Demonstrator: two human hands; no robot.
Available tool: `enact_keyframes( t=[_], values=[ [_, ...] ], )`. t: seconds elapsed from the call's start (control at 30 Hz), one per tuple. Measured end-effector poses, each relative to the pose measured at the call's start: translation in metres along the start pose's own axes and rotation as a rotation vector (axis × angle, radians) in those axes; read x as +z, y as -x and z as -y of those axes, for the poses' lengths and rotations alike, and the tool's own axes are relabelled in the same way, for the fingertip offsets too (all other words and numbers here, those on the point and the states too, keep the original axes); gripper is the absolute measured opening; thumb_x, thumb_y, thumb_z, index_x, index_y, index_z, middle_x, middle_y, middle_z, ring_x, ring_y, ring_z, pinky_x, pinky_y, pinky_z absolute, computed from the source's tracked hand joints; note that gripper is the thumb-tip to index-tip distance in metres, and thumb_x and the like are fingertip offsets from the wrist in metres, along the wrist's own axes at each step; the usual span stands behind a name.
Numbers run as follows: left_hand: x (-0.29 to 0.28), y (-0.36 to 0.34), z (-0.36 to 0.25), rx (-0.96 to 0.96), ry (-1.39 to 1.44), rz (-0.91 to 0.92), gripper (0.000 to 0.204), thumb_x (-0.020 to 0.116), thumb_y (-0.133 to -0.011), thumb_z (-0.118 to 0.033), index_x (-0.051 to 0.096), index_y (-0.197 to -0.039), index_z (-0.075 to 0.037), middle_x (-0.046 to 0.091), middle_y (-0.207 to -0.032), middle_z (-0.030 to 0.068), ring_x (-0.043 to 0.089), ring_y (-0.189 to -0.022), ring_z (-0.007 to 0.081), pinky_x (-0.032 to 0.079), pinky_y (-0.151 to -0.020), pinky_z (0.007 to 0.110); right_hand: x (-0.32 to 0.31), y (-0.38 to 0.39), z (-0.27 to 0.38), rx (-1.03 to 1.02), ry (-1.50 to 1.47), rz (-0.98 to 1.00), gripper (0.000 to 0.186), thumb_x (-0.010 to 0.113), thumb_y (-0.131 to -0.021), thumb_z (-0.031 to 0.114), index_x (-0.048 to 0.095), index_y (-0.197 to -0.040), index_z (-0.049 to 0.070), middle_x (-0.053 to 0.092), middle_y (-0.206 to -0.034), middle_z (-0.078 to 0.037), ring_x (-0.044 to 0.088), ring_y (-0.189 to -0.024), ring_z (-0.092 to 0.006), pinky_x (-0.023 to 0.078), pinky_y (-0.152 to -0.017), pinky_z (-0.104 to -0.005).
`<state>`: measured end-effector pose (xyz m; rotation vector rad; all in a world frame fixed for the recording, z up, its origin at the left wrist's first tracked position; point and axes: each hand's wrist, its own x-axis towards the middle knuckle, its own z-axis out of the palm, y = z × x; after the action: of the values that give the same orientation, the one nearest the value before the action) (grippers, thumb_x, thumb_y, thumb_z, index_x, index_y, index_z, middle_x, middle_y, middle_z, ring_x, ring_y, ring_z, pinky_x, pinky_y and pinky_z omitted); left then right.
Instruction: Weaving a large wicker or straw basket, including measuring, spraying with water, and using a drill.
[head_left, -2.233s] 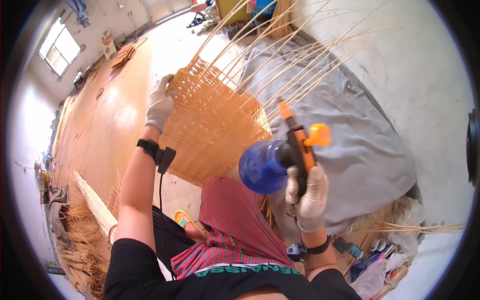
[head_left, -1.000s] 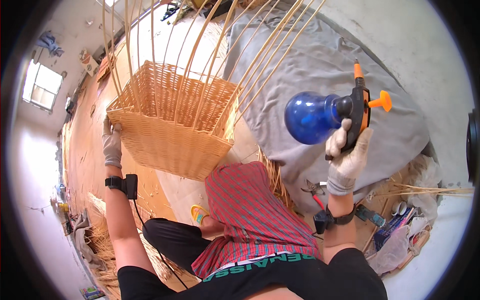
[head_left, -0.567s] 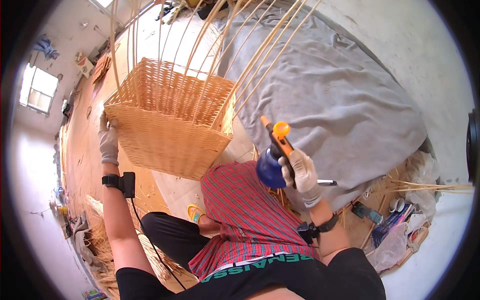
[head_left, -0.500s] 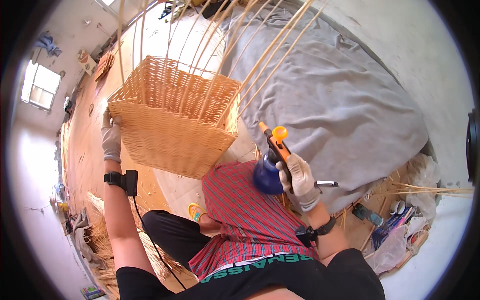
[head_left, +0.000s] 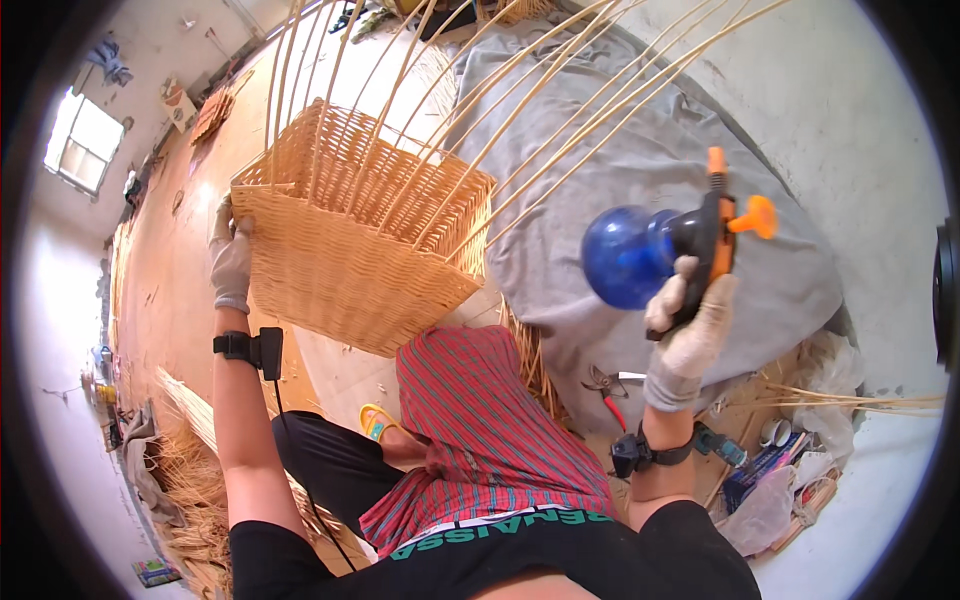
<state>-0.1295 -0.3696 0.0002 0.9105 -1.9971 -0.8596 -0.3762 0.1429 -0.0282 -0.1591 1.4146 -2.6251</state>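
A steady basket seems to matter most here, so a firm hold at its corner, with the tall canes left unbent, should serve well. The left hand, arm stretched forward, grips the basket's left corner, the basket standing in front of the person just beyond the checked cloth. The right hand, raised out over the grey sheet, grasps the blue spray bottle by its handle, well apart from the basket, nozzle pointing forward
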Motion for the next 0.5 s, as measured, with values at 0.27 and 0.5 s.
enact_keyframes(
  t=[0.27, 0.5],
  values=[
    [-0.005, 0.005, 0.005, -0.030, 0.100, 0.032, 0.050, 0.055, -0.100, -0.008, 0.044, -0.148, -0.004, 0.058, -0.136, 0.0094, 0.055, -0.123, 0.0190, 0.045, -0.102, 0.031, -0.018, -0.035, 0.013, 0.022, 0.208, 0.119, 0.054, 0.047, -0.104, 0.053, 0.062, -0.105, 0.001, 0.055, -0.065, -0.001, 0.046, -0.046, -0.0082, 0.037, -0.042, -0.0219],
    [-0.009, 0.011, 0.003, -0.048, 0.041, -0.047, 0.050, 0.055, -0.096, -0.003, 0.048, -0.146, -0.006, 0.062, -0.129, 0.0076, 0.058, -0.114, 0.0166, 0.047, -0.098, 0.030, -0.041, -0.017, -0.032, 0.330, 0.327, 0.431, 0.059, 0.048, -0.101, 0.058, 0.064, -0.099, 0.001, 0.054, -0.061, 0.002, 0.044, -0.042, -0.0061, 0.033, -0.038, -0.0211]
  ],
)
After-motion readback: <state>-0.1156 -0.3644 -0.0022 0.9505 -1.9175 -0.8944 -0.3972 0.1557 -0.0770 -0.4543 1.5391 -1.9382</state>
